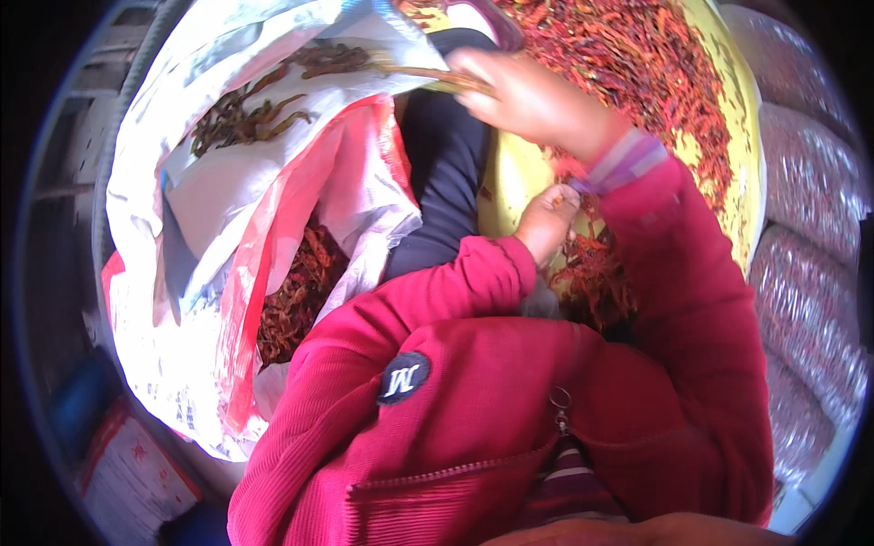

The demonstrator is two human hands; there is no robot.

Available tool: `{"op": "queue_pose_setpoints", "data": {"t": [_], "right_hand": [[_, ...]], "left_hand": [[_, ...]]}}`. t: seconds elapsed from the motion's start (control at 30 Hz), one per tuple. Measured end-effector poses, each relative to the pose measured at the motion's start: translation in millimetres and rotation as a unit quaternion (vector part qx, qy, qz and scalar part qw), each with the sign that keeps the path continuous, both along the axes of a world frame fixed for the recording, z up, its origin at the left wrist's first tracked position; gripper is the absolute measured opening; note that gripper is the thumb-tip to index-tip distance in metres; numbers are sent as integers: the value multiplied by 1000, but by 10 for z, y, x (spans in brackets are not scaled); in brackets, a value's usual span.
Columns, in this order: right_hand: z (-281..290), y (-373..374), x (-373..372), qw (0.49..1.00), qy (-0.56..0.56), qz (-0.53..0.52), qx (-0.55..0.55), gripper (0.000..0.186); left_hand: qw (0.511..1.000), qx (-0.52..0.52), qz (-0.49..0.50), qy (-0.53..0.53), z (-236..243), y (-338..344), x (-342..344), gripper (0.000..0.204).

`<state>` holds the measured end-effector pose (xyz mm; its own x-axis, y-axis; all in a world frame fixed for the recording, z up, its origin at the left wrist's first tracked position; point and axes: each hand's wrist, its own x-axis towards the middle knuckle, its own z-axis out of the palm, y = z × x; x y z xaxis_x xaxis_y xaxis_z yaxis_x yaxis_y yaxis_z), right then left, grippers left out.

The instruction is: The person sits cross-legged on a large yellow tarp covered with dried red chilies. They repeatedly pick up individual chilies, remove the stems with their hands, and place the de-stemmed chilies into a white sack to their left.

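Right hand (519, 96) gripping brown stalks (428, 73) by white sack (214, 200); left hand (547, 221) curled near chillies (596, 278), can't tell if holding any.

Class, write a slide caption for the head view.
Right hand holding a thin brown stick-like item beside an open white bag, left hand near red chillies.

Close, wide fisheye view, steeply downward from head height
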<state>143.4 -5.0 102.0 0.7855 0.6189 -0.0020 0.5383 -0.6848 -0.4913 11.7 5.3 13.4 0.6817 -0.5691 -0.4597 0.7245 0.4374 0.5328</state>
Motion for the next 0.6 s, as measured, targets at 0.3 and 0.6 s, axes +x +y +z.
{"op": "queue_pose_setpoints", "data": {"t": [0.3,0.6], "right_hand": [[-358,-1127,-122,924,165,-284,194,28],[-1418,-1572,-625,914,53,-382,-124,41]], "left_hand": [[998,-41,-52,13,22,71,-47,7],[992,30,-118,12,-33,-76,-104,5]]}}
